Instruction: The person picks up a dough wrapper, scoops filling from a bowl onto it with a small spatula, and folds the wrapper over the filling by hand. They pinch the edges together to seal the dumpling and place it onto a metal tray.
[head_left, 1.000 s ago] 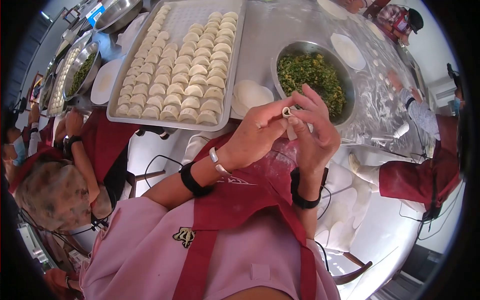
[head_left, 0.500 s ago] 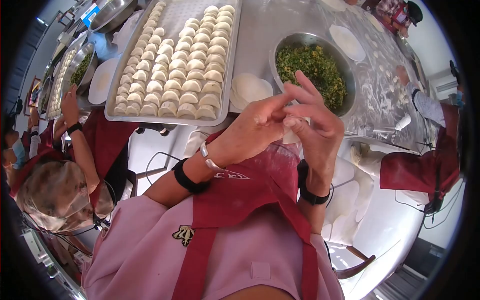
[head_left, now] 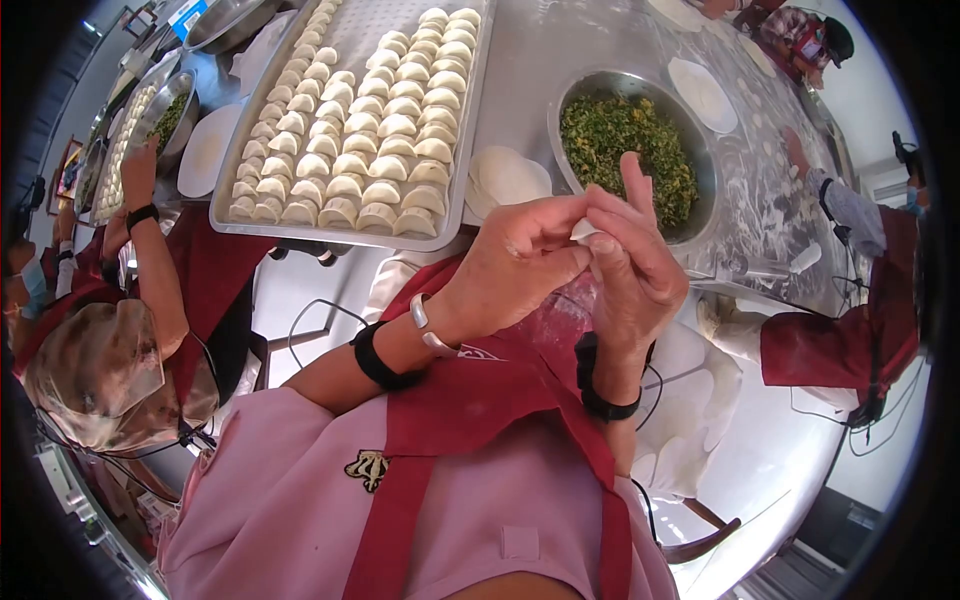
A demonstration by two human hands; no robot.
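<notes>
Partly hidden, dough point(head_left: 584, 231) sits between left grip point(head_left: 512, 262) and right grip point(head_left: 636, 275).

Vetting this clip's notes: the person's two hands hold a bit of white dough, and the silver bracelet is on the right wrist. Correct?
Wrong wrist: the head view shows the silver bracelet on the left. The rest stands: left hand and right hand hold white dough.

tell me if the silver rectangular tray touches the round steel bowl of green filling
Apart: the head view plainly shows grey metal tabletop between the tray and the bowl.
</notes>
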